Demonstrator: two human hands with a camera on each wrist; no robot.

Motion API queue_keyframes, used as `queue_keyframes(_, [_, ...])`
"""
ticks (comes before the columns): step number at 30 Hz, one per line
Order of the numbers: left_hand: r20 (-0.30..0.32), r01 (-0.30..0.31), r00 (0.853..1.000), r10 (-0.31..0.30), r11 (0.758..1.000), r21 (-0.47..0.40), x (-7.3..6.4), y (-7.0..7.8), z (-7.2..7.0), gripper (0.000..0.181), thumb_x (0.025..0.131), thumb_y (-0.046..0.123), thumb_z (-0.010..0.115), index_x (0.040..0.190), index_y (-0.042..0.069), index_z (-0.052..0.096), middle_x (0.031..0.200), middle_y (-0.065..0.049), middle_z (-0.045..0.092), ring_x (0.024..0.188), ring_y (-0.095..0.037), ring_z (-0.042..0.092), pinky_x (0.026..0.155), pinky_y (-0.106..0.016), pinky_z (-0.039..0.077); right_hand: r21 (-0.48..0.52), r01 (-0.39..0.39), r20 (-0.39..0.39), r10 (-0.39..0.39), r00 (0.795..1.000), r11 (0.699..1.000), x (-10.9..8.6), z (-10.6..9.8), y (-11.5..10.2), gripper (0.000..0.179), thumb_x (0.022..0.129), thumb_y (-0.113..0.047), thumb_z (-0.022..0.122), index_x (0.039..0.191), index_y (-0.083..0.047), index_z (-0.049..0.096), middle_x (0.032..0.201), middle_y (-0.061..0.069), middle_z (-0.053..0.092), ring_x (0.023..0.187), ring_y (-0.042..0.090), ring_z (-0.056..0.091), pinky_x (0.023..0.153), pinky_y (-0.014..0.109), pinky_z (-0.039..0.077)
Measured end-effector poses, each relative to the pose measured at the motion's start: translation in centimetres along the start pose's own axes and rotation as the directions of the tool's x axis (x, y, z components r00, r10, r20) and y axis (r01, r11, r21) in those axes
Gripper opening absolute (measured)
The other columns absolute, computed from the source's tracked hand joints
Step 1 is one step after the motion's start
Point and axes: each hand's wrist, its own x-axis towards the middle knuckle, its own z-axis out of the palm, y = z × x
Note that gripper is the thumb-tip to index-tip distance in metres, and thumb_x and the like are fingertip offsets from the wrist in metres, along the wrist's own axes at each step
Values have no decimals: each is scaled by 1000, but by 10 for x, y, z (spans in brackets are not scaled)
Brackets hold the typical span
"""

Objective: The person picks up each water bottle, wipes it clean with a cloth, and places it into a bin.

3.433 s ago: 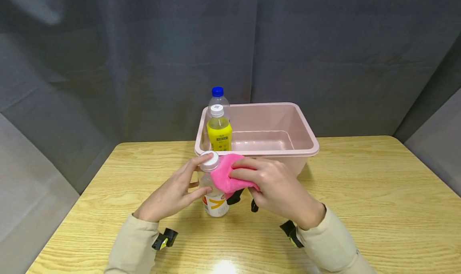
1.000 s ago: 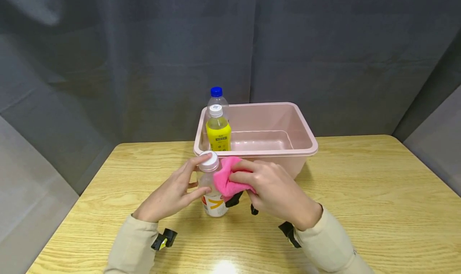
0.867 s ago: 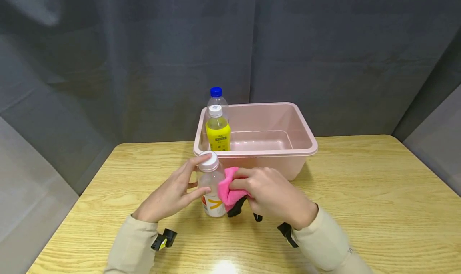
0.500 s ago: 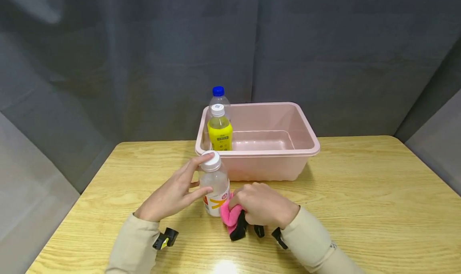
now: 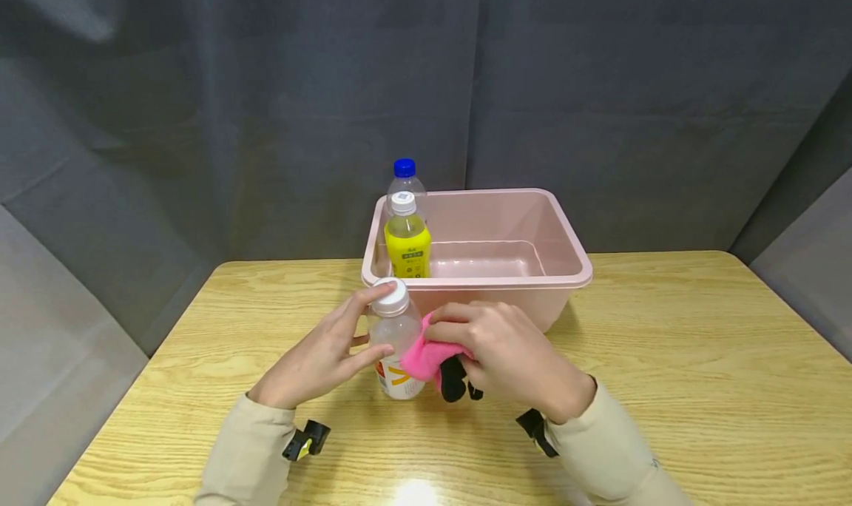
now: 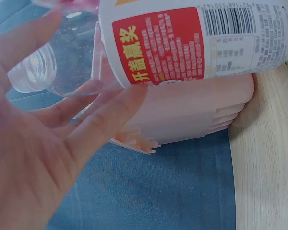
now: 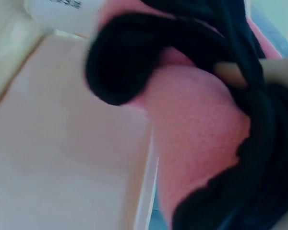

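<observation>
A clear plastic bottle (image 5: 398, 334) with a white cap and a white label stands upright on the table in front of the pink tub. My left hand (image 5: 318, 354) steadies it from the left, index finger on the cap and thumb against the side. In the left wrist view the bottle's red label panel and barcode (image 6: 229, 20) show close to the thumb. My right hand (image 5: 509, 354) pinches a pink cloth (image 5: 429, 354) with black edging, which touches the bottle's right side around the label's top. The cloth (image 7: 197, 124) hides most of the right fingers in the right wrist view.
Behind the bottle sits the pink tub (image 5: 492, 281). At its left end stand a yellow-labelled bottle (image 5: 408, 254) with a white cap and a clear bottle with a blue cap (image 5: 404, 168). A grey curtain (image 5: 319, 121) hangs behind the wooden table (image 5: 679, 358).
My right hand slid the cloth down the bottle's right side to near its base, then brought it back up to mid-height. The left hand and the bottle stay in place.
</observation>
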Motion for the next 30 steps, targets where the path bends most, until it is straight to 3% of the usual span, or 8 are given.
queue_keyframes(4, [-2, -8, 1000, 8, 1000, 0, 0, 0, 0, 70, 95, 8, 72, 151, 14, 31, 146, -20, 45, 129, -36, 53, 88, -40, 59, -10, 10, -146, -11, 989, 1000, 1, -4, -1, 51, 64, 21, 65, 105, -9, 78, 110, 5, 73, 98, 24, 71, 82, 41, 60])
queue_keyframes(8, [0, -10, 1000, 10, 1000, 1, 0, 0, 0, 70, 95, 7, 72, 152, 13, 31, 145, -20, 45, 129, -35, 53, 89, -39, 59, 15, 17, -292, -12, 956, 1000, 2, -5, -1, 50, 66, 22, 64, 108, -3, 77, 111, 11, 73, 101, 30, 71, 88, 46, 59])
queue_keyframes(11, [1, -13, 1000, 13, 1000, 2, 0, 0, 0, 70, 95, 6, 72, 152, 13, 31, 144, -19, 47, 128, -35, 54, 89, -39, 58, 40, 19, -357, -3, 934, 999, 2, -5, -2, 48, 68, 22, 64, 108, -1, 77, 111, 13, 73, 101, 31, 71, 87, 47, 59])
queue_keyframes(24, [-5, -14, 1000, 14, 1000, 1, -2, -2, -2, 71, 94, 4, 72, 152, 12, 31, 144, -20, 47, 128, -35, 54, 90, -38, 58, 48, 17, -354, 1, 935, 999, 6, -1, -3, 49, 68, 22, 62, 108, -1, 77, 111, 13, 73, 99, 31, 71, 85, 47, 60])
queue_keyframes(30, [5, -24, 1000, 24, 1000, -8, 0, -2, -1, 70, 95, 7, 72, 152, 12, 31, 147, -19, 46, 129, -35, 53, 90, -38, 58, 7, 21, -340, -17, 940, 1000, -4, -13, 3, 49, 67, 20, 71, 109, -3, 77, 112, 12, 73, 98, 31, 72, 78, 47, 60])
